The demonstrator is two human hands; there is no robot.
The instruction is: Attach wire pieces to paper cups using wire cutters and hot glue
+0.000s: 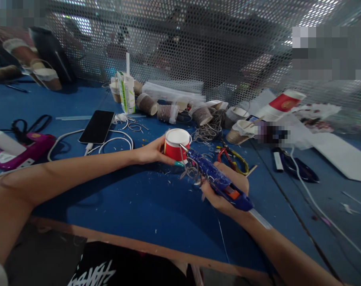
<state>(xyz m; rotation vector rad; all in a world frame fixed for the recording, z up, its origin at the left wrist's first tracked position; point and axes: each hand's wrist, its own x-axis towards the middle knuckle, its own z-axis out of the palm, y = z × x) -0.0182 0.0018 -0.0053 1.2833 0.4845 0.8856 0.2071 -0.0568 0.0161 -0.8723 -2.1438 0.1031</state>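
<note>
Red paper cup [176, 145] sits mid-surface, clasped by the left hand [152, 151]; the right hand [225, 190] grips a blue glue gun [218, 180]. Better to keep the nozzle on the rim, squeezing gently.

The setting is a craft workshop, with a shared blue work table [132, 206] bounded at the rear by a perforated metal screen [198, 47]. The surface carries hot glue guns [219, 180], twine-wrapped paper cups [146, 104], loose twine [208, 129], scissors [232, 157] and scattered trimmings. A charging phone [97, 126] and a drink carton [126, 92] indicate informal handwork, not factory production.
</note>
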